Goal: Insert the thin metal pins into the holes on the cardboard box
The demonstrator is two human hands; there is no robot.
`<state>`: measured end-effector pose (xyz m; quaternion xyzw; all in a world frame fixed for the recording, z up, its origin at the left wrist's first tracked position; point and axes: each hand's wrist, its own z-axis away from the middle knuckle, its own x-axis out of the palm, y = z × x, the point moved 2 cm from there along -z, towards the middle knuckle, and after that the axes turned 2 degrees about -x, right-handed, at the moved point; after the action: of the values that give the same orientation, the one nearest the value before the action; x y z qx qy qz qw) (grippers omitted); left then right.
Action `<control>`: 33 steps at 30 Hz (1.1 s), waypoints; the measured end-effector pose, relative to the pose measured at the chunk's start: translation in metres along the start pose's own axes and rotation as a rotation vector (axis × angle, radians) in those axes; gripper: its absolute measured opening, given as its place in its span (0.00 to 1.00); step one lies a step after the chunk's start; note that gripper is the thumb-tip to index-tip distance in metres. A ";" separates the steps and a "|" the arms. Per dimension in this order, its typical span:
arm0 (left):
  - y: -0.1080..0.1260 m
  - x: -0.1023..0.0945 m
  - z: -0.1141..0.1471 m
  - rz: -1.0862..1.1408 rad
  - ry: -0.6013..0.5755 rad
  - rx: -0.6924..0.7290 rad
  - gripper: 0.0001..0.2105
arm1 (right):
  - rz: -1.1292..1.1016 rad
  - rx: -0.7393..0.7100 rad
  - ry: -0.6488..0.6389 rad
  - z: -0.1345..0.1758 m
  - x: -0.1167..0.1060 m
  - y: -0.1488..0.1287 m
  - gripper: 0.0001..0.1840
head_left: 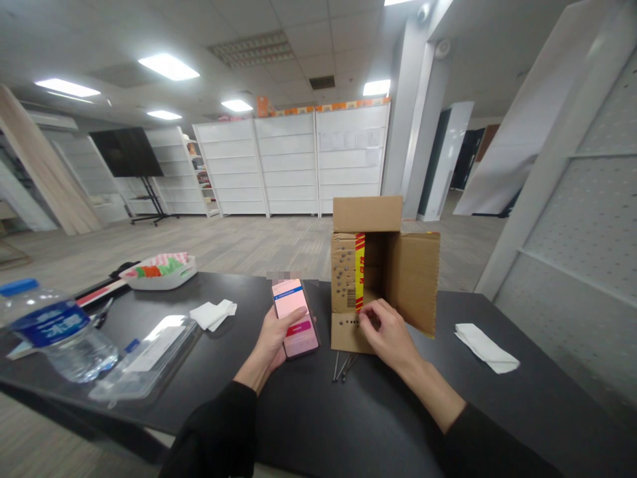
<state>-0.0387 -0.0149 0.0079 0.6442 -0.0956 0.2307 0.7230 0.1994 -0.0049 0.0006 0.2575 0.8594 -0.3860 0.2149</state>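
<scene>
A lit smartphone (294,312) rests in my left hand (275,337), with the thumb over its pink screen. My right hand (387,328) is pinched against the lower front flap of an open cardboard box (343,302). Whatever sits between those fingertips is too small or hidden to name. Grey nail heads (342,269) dot the box's front panel, and a row of small dark holes or heads runs along the lower flap beside my fingers. Several long nails (343,367) lie on the black table just in front of the box. Red and yellow tape (359,272) runs down the front panel.
On the left of the black table (298,411) are a water bottle (54,332), a clear plastic case (149,358), a white basket (164,275) with colourful contents, and a crumpled tissue (213,315). A folded tissue (486,348) lies at right. The box's side flap (418,282) sticks out rightward.
</scene>
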 end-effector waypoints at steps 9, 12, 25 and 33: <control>-0.003 -0.002 -0.002 -0.001 0.003 -0.020 0.24 | 0.002 -0.003 0.008 0.000 0.000 -0.001 0.07; -0.001 -0.001 0.000 0.055 -0.018 -0.102 0.20 | 0.007 -0.004 0.006 -0.001 -0.001 -0.002 0.07; 0.011 0.002 0.003 0.346 -0.231 -0.240 0.25 | 0.027 0.010 -0.016 0.000 0.001 0.000 0.06; 0.011 -0.008 0.002 0.397 -0.365 -0.287 0.28 | 0.080 0.022 -0.072 -0.001 -0.002 -0.001 0.05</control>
<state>-0.0502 -0.0176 0.0151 0.5349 -0.3798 0.2319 0.7182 0.2002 -0.0053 0.0032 0.2800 0.8358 -0.3954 0.2582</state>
